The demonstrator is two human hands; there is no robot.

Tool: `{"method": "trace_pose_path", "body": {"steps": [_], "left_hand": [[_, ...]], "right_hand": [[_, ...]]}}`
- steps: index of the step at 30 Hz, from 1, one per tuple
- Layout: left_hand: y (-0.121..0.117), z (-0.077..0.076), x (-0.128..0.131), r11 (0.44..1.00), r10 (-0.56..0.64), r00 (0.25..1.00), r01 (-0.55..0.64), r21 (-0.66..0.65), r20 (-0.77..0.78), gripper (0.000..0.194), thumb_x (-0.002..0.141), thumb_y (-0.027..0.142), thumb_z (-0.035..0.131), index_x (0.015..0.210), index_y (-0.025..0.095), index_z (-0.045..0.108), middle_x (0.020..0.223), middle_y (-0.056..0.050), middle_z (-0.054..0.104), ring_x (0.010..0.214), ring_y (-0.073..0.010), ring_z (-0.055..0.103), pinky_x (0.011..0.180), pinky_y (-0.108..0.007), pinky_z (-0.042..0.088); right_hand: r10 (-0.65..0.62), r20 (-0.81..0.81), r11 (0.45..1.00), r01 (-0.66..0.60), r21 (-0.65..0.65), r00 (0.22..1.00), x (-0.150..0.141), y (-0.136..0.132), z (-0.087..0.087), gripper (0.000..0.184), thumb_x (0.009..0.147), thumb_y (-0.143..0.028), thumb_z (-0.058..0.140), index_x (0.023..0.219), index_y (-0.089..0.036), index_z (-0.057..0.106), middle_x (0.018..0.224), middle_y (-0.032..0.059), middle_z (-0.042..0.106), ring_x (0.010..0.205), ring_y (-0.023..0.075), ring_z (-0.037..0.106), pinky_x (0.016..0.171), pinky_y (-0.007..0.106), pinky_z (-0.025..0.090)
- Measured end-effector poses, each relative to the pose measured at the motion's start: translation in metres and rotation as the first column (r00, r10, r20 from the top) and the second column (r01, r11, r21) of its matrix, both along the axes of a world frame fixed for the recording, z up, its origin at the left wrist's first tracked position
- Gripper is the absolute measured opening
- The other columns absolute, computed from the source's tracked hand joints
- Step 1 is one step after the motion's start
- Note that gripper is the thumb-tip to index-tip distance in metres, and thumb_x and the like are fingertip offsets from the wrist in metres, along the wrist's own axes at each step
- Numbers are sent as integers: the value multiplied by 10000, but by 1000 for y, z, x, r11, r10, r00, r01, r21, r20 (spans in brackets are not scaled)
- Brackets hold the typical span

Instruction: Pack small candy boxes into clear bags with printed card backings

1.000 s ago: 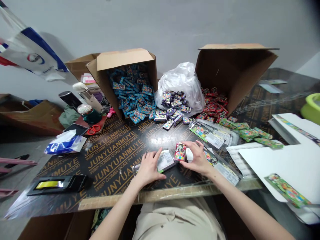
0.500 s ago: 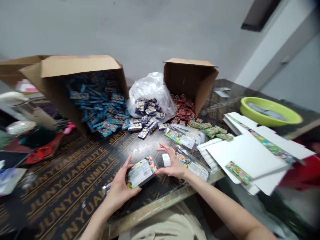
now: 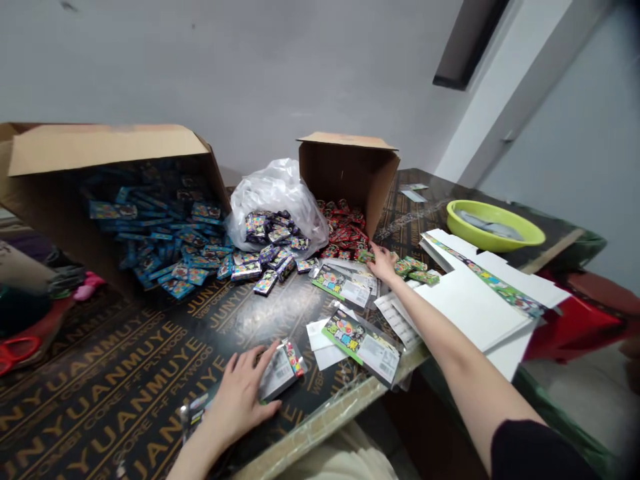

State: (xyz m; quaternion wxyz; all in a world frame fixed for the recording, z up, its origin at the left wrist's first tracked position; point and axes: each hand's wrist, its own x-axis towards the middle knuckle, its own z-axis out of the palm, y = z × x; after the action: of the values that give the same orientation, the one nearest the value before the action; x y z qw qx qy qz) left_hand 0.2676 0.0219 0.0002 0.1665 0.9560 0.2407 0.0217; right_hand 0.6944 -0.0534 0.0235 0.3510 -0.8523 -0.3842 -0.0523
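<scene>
My left hand (image 3: 243,390) rests against a small printed box (image 3: 283,370) near the table's front edge, its fingers stretched out along the far side and the thumb apart on the near side. Part of that box is hidden under the palm. Farther off, my right hand (image 3: 384,265) reaches to a row of green candy packets (image 3: 413,267). Its fingertips are closed on one green packet (image 3: 365,255) beside the red packets (image 3: 345,230). Flat printed green-and-black packages (image 3: 363,343) lie between the two hands.
A carton (image 3: 110,147) spills blue packets (image 3: 185,257). A clear plastic bag (image 3: 277,187) holds purple packets (image 3: 275,230); another carton (image 3: 385,177) stands behind the red ones. At right are white cardboard sheets (image 3: 455,307) and a yellow-green basin (image 3: 495,233). Red scissors (image 3: 20,350) lie left.
My right hand has left the small box and moved away to the green packets. My left hand has stayed at the box. The view has shifted to the right.
</scene>
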Motion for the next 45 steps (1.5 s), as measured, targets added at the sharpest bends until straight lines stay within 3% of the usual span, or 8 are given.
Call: {"method": "trace_pose_path", "body": {"steps": [8,13,18,20,26,31,33,45], "left_hand": [[1,21,39,989,-144,969,146,-5,-201,567,530,238,658,1089,253,563,1126,-116,496,1031,-319,464,808,-424,415],[-6,23,32,954,50,991,-11,-300,121,804,520,396,744,1255,266,444,1312,-130,397,1184,-329,365,956,-485,299],[-24,35,31,242,615,761,68,-968,208,425,726,481,578,962,132,633,877,-88,632,762,-170,581,734,-306,446],[-27,37,29,129,702,695,92,-987,157,296,667,385,671,786,116,647,702,-34,610,591,-99,534,608,-221,422],[-27,36,18,272,709,680,-22,-962,185,266,612,353,714,718,117,648,597,-2,585,496,-82,481,518,-207,380],[-14,19,-4,828,397,874,-208,-520,282,710,534,477,725,1155,178,556,1156,-127,561,1080,-303,478,935,-440,327],[-6,8,-15,941,258,945,-199,-273,199,981,437,416,777,1309,193,388,1239,-138,490,1155,-329,402,994,-483,238],[4,-9,-25,971,134,977,-96,-217,168,1083,498,264,726,1401,160,137,1203,-126,485,1062,-278,454,938,-419,333]], "right_hand": [[418,-131,906,-402,133,899,-81,8,11,219,773,-232,487,970,-175,563,943,52,669,866,197,616,788,369,465],[621,-56,760,-584,285,782,-170,-22,18,211,727,-105,475,813,-226,624,1251,19,524,1230,225,393,1006,456,311],[684,56,689,-669,279,727,-223,-38,16,279,715,-91,482,821,-271,667,1387,-36,350,1297,254,275,1038,488,247],[734,34,653,-718,241,678,-231,-38,13,313,721,-102,472,914,-278,646,1384,-18,355,1299,258,267,1037,492,244],[825,-104,565,-810,158,556,-236,-38,14,789,647,-314,633,1337,-219,261,1361,89,357,1271,264,303,1031,435,269],[704,76,704,-708,60,707,-227,-38,2,694,590,-339,669,1220,-237,395,1180,76,514,1125,277,444,1007,469,218],[658,111,749,-662,0,745,-221,-37,-9,686,591,-357,674,1211,-238,408,1165,82,532,1114,294,454,1006,508,163],[809,-394,474,-881,-2,436,-207,-22,-44,1023,536,-441,770,1372,-245,215,1328,136,436,1263,291,339,1049,512,33]]}}
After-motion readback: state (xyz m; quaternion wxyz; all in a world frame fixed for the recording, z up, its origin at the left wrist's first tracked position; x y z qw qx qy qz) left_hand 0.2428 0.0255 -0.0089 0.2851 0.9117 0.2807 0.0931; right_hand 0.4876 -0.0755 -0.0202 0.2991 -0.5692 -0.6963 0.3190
